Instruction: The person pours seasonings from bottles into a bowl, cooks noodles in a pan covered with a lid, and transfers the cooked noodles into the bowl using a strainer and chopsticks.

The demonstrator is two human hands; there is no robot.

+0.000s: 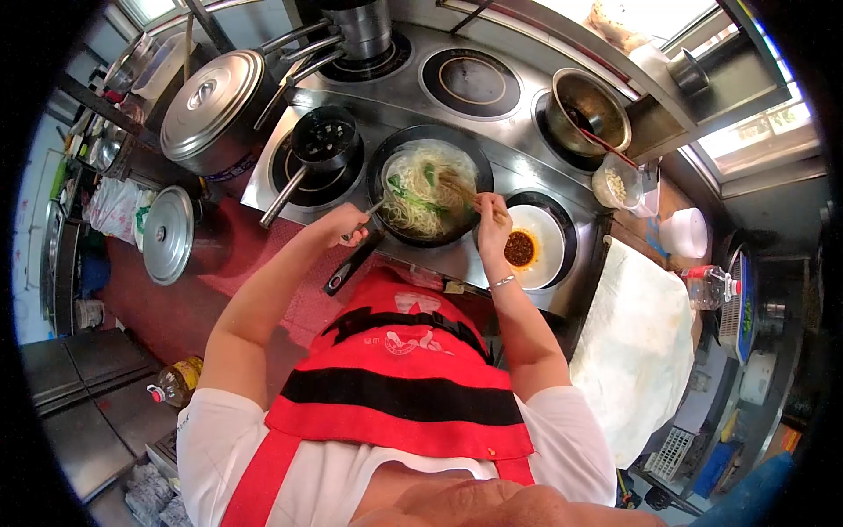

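Observation:
A black pan point(384, 167) on the stove holds pale noodles point(413, 215) with green leaves in liquid. My left hand point(345, 225) is closed around the handle of a metal utensil that reaches to the pan's left rim. Wooden chopsticks point(457, 186) are gripped in my right hand point(494, 224), their tips among the noodles at the right side of the pan. Close beside my right hand, a white bowl point(549, 241) with dark red sauce point(521, 249) rests on the burner at the right. The pan's black handle point(353, 263) points toward me, untouched.
A small pot point(325, 140) with dark contents stands left of the pan. Further left is a large lidded pot point(213, 101). Behind right, a deep metal pot point(587, 110) holds a red stick. A white cloth point(637, 342) covers the right counter, near a plastic bottle point(709, 287).

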